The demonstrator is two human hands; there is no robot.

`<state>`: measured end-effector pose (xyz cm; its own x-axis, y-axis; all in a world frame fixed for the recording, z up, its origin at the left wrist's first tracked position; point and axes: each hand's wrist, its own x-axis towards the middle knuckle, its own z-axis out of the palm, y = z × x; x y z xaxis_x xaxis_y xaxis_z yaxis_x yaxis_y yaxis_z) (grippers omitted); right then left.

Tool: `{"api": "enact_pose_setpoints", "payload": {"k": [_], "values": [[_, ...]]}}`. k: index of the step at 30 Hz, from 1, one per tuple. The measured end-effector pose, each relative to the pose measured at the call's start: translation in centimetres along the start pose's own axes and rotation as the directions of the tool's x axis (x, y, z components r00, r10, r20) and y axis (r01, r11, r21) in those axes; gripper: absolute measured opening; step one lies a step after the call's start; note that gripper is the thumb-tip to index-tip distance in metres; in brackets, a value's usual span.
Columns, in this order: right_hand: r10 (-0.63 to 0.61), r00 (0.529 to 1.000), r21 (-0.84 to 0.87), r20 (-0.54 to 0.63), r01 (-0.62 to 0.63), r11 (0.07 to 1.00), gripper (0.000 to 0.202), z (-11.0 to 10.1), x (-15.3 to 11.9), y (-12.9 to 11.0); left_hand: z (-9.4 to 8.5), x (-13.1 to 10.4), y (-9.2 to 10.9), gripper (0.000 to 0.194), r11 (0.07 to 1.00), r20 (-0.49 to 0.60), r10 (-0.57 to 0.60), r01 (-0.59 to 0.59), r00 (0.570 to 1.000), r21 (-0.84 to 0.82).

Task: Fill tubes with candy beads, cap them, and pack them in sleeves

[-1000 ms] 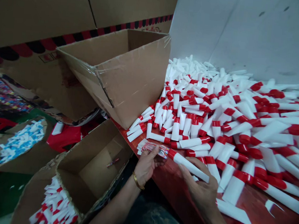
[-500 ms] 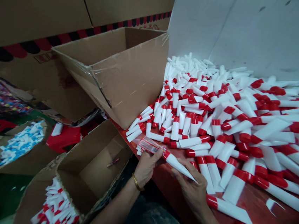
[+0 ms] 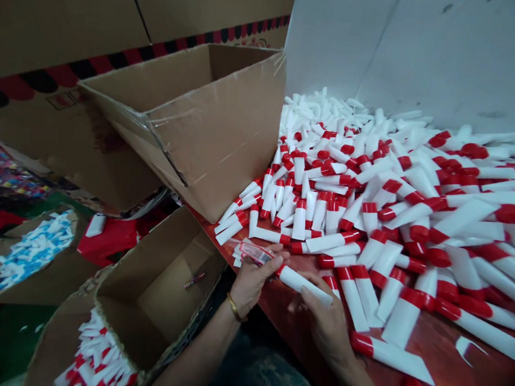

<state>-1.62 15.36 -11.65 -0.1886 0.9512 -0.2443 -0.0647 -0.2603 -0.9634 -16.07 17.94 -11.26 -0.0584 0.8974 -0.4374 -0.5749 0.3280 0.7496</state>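
Tube (image 3: pixel 306 284) shifted leftward | left hand (image 3: pixel 251 280) grips wrapper (image 3: pixel 256 253) | right hand (image 3: pixel 324 315) holds it

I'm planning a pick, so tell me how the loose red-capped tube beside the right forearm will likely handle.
The red-capped tube would probably roll little, since its tail looks flattened. Its shiny red cap may be slippery under the fingers.

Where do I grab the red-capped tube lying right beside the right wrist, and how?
Probably best from above: pinch the tube just behind its red cap, thumb and fingers on its long sides. It lies flat, uncovered there, and looks rounder than at the flat, slanted end.
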Motion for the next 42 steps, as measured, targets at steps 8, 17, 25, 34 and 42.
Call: {"api": "enact_pose_setpoints", "payload": {"k": [8, 17, 25, 34, 42], "values": [[0.059, 0.972, -0.317, 0.228, 0.016, 0.948, 0.025, -2.2, 0.6, -1.5, 1.5, 0.5, -0.3, 0.04, 0.993, 0.001, -0.106, 0.106, 0.994, -0.054], [-0.124, 0.987, -0.544, 0.102, 0.16, 0.824, 0.016, 0.0, 0.6, 0.4, 3.0, 0.8, 0.7, 0.022, 0.903, 0.12, -0.327, 0.347, 0.937, -0.253], [-0.429, 0.899, -0.518, -0.089, 0.326, 0.791, 0.021, -0.8, 2.7, -1.1, 4.1, 0.3, -0.4, 0.026, 0.872, 0.137, -0.357, 0.382, 0.924, -0.307], [-0.13, 0.969, -0.244, -0.21, 0.076, 0.967, 0.034, -0.7, 2.6, -0.9, 4.7, -0.3, -1.1, 0.033, 0.891, 0.165, -0.319, 0.355, 0.933, -0.284], [0.049, 0.957, -0.075, -0.286, -0.073, 0.994, 0.034, -1.1, 3.0, -2.8, 3.8, -0.5, -1.2, 0.038, 0.996, 0.108, -0.086, 0.086, 0.99, 0.003]]}}
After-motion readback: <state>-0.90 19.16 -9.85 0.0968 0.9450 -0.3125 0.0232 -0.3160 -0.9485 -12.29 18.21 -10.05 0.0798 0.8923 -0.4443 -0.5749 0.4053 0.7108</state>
